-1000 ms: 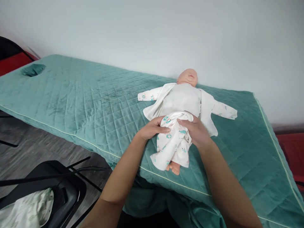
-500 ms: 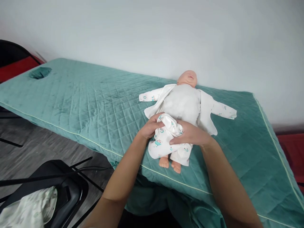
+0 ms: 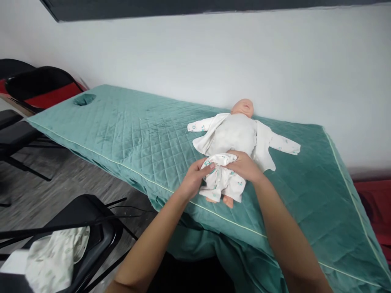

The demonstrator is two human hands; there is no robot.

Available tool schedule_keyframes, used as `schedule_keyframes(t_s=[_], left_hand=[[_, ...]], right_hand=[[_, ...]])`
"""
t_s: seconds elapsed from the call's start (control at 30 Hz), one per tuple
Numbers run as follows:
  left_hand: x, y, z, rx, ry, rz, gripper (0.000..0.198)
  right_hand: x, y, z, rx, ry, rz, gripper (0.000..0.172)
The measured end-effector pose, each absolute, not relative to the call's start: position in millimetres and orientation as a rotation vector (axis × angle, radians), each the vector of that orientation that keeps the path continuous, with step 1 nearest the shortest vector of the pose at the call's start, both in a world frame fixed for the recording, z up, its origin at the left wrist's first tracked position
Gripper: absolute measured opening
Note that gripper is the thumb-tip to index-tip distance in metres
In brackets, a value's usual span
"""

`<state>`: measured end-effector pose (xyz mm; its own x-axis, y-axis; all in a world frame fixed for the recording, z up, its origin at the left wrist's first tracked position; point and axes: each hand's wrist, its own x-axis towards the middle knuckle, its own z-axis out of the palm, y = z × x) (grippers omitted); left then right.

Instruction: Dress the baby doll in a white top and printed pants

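Observation:
A baby doll (image 3: 236,132) lies on its back on a green quilted massage table (image 3: 128,130), head toward the wall. It wears an open white printed jacket with both sleeves spread out. White printed trousers (image 3: 224,183) cover its legs, with bare feet showing at the hems. My left hand (image 3: 194,179) grips the trousers' waistband on the left side. My right hand (image 3: 244,165) grips the waistband on the right, at the doll's belly.
A black chair (image 3: 91,228) stands at the lower left with a pale printed cloth (image 3: 55,260) on it. More black and red chairs (image 3: 33,87) stand at the far left. A white wall runs behind the table. A red surface (image 3: 374,203) lies at the right.
The trousers have gone further up the doll's legs toward its waist, and both feet now show. My hands stay on the waistband. The view has shifted, showing more of the left side.

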<state>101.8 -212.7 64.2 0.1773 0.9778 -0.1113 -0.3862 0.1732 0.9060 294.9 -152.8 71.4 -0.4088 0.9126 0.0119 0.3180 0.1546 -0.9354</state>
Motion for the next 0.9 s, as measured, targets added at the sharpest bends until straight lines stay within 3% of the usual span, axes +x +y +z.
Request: schedule_keyframes(t_s=[0.3,0.5,0.7,0.9], left_hand=[[141,-291,83,0.564,1.021,1.274,0.025],[154,-319,88,0.316,0.952,1.319,0.029],[144,-333,70,0.188,1.049,1.37,0.03],[129,-336,37,0.223,1.096,1.354,0.032]], right_hand=[[297,-156,57,-1.059,-1.945,0.997,0.013],[302,-155,55,-1.088,-2.071,1.06,0.019],[298,-159,64,-1.166,-2.199,1.007,0.022],[294,-163,70,-1.199,-2.361,0.928,0.014]])
